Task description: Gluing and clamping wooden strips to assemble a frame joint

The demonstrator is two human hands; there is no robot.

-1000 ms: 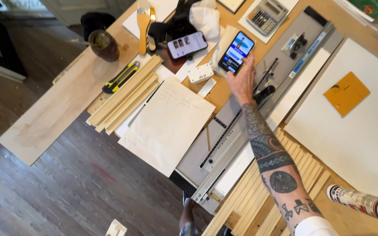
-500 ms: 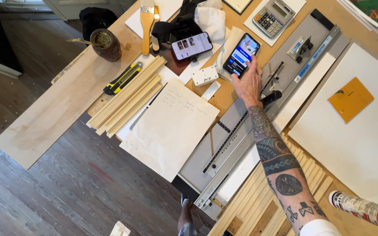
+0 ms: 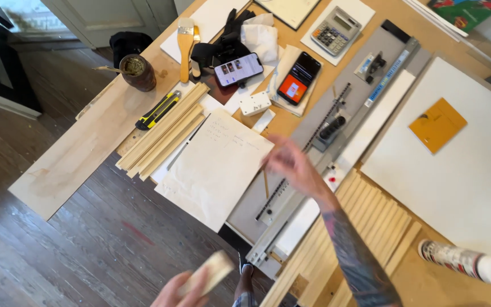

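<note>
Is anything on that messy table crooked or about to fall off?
Yes. The long pale board lies slanted, its near end past the table edge over the floor. The glue tube lies on its side. Nothing looks spilled or broken.

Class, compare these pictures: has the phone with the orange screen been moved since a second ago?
Yes. The right hand held it up earlier; now the phone lies flat on the workbench, left of the calculator, and that hand has pulled back towards the paper sheet.

I see a dark phone with an orange screen (image 3: 298, 78) beside the grey metal cutting rail (image 3: 336, 122). Left of that rail lie cream paper (image 3: 217, 167), pale wooden slats (image 3: 163, 129) and a yellow-black utility knife (image 3: 158, 110). Right of it sits an orange square pad (image 3: 437, 124).
</note>
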